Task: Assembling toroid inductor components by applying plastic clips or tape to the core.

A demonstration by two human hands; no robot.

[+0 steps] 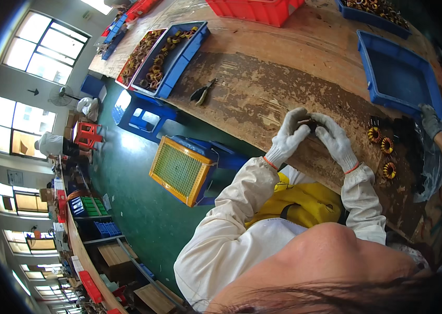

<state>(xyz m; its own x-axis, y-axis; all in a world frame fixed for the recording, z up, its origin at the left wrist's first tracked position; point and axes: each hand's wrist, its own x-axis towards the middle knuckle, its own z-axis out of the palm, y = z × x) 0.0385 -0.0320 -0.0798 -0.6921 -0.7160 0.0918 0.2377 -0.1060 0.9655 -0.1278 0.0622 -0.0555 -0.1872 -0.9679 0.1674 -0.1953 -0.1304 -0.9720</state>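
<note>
My left hand (290, 133) and my right hand (336, 140), both in white knitted gloves, meet above the front edge of the worn wooden table (242, 78). Their fingers curl together around a small dark piece (311, 124), mostly hidden by the gloves; its kind cannot be made out. To the right of my right hand lie three ring-shaped coils wound with yellowish wire: one coil (374, 134) farthest off, another coil (386, 145) close by, and a third coil (389, 170) nearer me. Pliers with dark handles (201, 93) rest on the table to the left.
Coils fill a blue tray (187, 55) and a red tray (131, 63) at far left. Another blue tray (370, 68) stands at right, beside a co-worker's gloved hand (430, 121) and clear plastic (430, 175). A red bin (278, 15) is behind. Stools, one yellow-topped (181, 170), stand left.
</note>
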